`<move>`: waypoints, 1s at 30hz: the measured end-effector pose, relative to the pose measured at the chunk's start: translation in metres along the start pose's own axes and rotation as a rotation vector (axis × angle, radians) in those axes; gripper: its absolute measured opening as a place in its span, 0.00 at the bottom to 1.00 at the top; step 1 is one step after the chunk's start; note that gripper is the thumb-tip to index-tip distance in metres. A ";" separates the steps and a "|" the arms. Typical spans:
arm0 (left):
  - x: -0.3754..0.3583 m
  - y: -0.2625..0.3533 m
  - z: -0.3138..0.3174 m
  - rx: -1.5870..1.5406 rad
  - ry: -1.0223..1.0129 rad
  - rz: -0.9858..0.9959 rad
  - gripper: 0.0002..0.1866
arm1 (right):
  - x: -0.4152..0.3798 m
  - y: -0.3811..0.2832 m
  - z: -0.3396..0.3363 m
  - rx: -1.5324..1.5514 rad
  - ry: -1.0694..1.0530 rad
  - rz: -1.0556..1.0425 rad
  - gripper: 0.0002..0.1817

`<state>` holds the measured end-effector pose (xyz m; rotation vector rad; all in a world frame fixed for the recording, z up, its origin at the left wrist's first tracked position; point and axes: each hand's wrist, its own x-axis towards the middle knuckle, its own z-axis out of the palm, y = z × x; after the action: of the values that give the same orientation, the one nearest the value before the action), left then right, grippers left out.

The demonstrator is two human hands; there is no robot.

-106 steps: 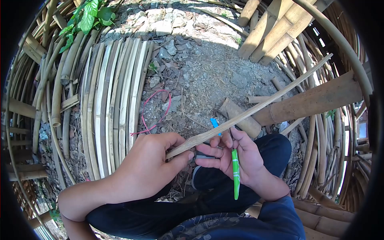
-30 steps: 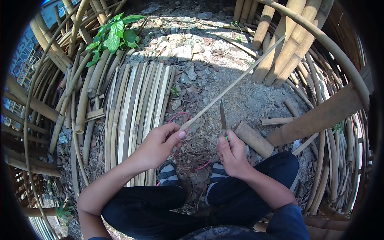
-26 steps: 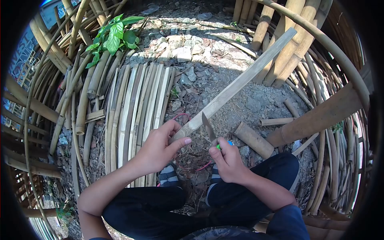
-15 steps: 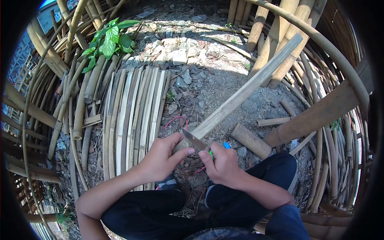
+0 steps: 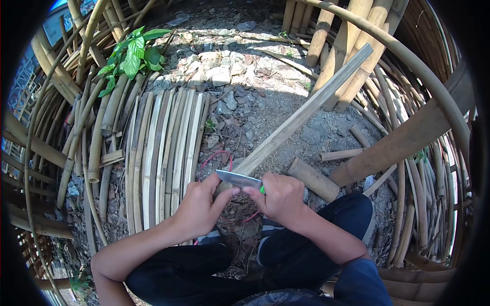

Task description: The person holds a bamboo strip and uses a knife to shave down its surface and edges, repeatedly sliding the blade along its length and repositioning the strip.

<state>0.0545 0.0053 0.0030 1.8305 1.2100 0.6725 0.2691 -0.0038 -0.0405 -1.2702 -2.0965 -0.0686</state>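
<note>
The bamboo strip (image 5: 301, 113) extends in front of the person's body, its near end at the hands and its far end pointing forward and to the right. The left hand (image 5: 198, 205) is positioned at the near end of the strip; its fingers are closed on that end. The right hand (image 5: 282, 199) is positioned just to the right of the same end; its fingers are wrapped around the green handle of the knife (image 5: 239, 179). The blade crosses over the strip near its gripped end, with the tip directed toward the left hand. Contact between cutting edge and strip cannot be confirmed.

Beneath and just left of the near end of the strip, a pink cord (image 5: 230, 162) lies on the ground (image 5: 265, 115). Farther left of the strip, a row of slats (image 5: 153, 158) lies side by side. To the right of the strip, near its lower half, lies a short bamboo section (image 5: 312, 178); a thick bamboo pole (image 5: 403, 137) extends beyond it. Behind the far end of the strip stand upright bamboo pieces (image 5: 343, 48). Well left of that end grows a green leafy plant (image 5: 133, 56).
</note>
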 end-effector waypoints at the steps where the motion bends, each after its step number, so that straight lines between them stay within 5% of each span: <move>1: 0.000 0.000 -0.001 0.021 0.005 0.000 0.11 | 0.000 0.002 0.001 -0.032 0.021 -0.016 0.27; 6: -0.001 0.000 -0.006 0.005 0.017 -0.075 0.12 | 0.006 0.023 -0.011 -0.167 0.047 0.030 0.28; 11: 0.000 -0.004 -0.005 0.065 0.013 -0.069 0.14 | -0.004 0.012 -0.003 0.061 -0.065 0.226 0.25; 28: -0.003 0.000 -0.011 0.065 0.007 -0.119 0.13 | 0.014 0.039 -0.012 -0.122 0.107 0.023 0.26; 30: -0.006 -0.004 -0.014 0.076 0.022 -0.142 0.13 | 0.020 0.067 -0.026 -0.314 0.120 0.229 0.27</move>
<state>0.0387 0.0052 0.0072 1.7826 1.3826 0.5753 0.3299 0.0368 -0.0286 -1.6418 -1.8751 -0.3753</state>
